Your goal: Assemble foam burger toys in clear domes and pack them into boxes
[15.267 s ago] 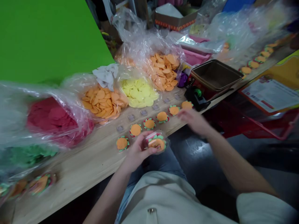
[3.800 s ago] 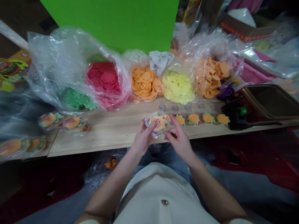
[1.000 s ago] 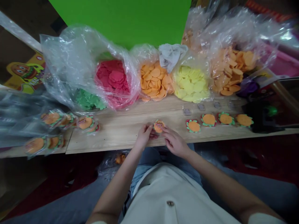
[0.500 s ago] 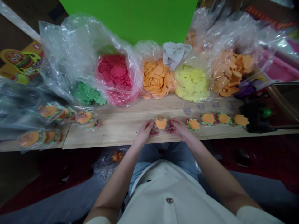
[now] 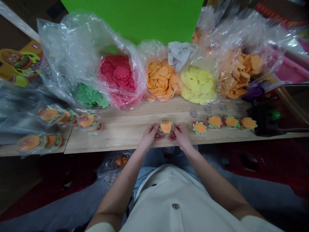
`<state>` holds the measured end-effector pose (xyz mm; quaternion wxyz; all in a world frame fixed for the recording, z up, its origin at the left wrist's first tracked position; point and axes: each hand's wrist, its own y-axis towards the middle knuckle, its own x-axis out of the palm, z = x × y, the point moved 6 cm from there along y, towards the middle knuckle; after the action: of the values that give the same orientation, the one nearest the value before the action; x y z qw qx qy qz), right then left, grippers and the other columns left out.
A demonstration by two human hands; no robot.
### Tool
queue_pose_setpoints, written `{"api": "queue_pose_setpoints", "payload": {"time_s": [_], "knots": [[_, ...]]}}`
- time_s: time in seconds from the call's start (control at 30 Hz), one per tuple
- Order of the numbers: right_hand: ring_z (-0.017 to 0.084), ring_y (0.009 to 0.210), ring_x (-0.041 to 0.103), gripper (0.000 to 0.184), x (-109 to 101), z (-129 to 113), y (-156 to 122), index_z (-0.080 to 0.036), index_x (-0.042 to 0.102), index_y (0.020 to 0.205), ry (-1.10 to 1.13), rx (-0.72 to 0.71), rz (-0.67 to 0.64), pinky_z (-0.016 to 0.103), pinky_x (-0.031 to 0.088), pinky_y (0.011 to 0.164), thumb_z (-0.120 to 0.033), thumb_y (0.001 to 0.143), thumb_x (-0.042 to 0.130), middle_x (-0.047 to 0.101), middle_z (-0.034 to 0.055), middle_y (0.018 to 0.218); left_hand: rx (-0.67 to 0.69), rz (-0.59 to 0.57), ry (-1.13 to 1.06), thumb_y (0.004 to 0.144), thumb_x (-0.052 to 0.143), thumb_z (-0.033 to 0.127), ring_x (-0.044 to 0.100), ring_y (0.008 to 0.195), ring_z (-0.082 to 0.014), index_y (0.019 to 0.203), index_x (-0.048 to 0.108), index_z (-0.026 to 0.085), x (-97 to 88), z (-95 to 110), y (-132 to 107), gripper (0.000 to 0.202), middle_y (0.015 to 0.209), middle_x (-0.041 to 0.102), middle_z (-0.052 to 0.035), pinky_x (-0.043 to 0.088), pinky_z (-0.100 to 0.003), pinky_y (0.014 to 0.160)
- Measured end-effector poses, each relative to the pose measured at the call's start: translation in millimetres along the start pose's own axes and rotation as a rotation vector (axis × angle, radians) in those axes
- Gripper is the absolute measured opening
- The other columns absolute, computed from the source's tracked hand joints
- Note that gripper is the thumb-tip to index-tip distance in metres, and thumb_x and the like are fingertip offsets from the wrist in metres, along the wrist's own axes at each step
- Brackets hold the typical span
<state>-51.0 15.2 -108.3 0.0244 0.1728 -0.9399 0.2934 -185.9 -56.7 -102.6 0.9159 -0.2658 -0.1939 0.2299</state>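
Plastic-wrapped felt burgers (image 5: 87,120) lie at the left of the wooden table (image 5: 108,141), behind them a bag of green felt pieces (image 5: 89,100) and a bag of red felt pieces (image 5: 118,75). Further along, past a bag of orange felt discs (image 5: 160,80), the left hand (image 5: 151,135) and right hand (image 5: 180,136) close narrowly on a felt burger (image 5: 166,126) from either side, near the table's front edge — behind it, a bag of yellow felt discs (image 5: 198,87). To the right sit four unwrapped felt burgers (image 5: 214,121), then a black device (image 5: 264,117).
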Motion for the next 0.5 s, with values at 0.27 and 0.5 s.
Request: {"api": "queue_pose_setpoints", "payload": {"time_s": [0.27, 0.5], "knots": [[0.011, 0.063, 0.061, 0.044, 5, 4, -19, -0.022, 0.045, 0.092, 0.189, -0.120, -0.070, 0.025, 0.052, 0.060, -0.037, 0.062, 0.073, 0.058, -0.0061, 0.076, 0.015, -0.032, -0.033, 0.078, 0.057, 0.040, 0.062, 0.053, -0.0124, 0.090, 0.051, 0.015, -1.5, -3, 4, 0.029, 0.067, 0.062, -0.0023, 0.051, -0.023, 0.053], [0.010, 0.052, 0.056, 0.044, 12, 6, -11, -0.022, 0.043, 0.090, 0.160, -0.104, -0.022, 0.026, 0.049, 0.052, -0.037, 0.060, 0.073, 0.054, -0.0078, 0.069, 0.053, -0.011, -0.108, 0.079, 0.057, 0.034, 0.062, 0.056, -0.0113, 0.091, 0.048, 0.017, 2.8, -3, -5, 0.023, 0.075, 0.062, -0.0027, 0.051, -0.024, 0.057]]}}
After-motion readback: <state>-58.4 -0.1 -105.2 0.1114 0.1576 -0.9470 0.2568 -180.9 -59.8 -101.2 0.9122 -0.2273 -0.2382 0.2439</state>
